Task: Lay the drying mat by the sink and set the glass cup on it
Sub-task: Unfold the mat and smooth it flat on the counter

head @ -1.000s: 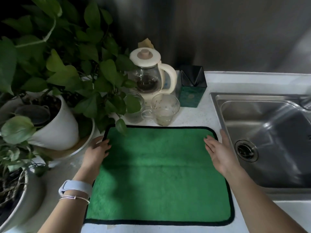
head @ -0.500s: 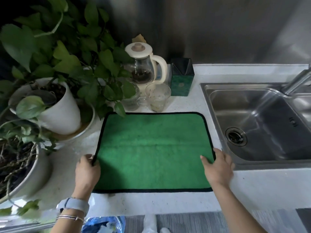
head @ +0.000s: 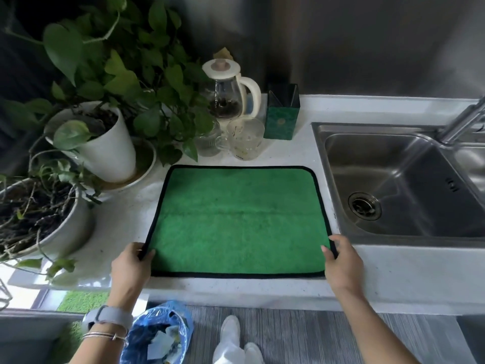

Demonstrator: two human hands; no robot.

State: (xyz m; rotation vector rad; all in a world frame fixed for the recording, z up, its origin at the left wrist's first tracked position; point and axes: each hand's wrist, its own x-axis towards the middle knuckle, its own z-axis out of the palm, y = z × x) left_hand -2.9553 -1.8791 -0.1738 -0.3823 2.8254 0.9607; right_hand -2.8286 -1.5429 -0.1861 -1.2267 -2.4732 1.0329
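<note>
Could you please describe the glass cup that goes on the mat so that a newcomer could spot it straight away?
Start at the green drying mat left of the sink. Just beyond its far edge stands the glass cup, in front of the kettle. It is clear with pale speckles, unlike the leaf-hidden glass on its left.

A home kitchen: steel sink [head: 393, 179] set in a white counter [head: 288, 153], glass kettle [head: 228, 95] (potted plants [head: 105, 143] alongside).

faucet [head: 462, 122] cut off by right edge, spout end not visible. second sink basin [head: 472, 164] right of it cropped too. small glass [head: 208, 139] left of the glass cup [head: 245, 139] half hidden by plant leaves [head: 168, 111]. print on the cup too small to read.
</note>
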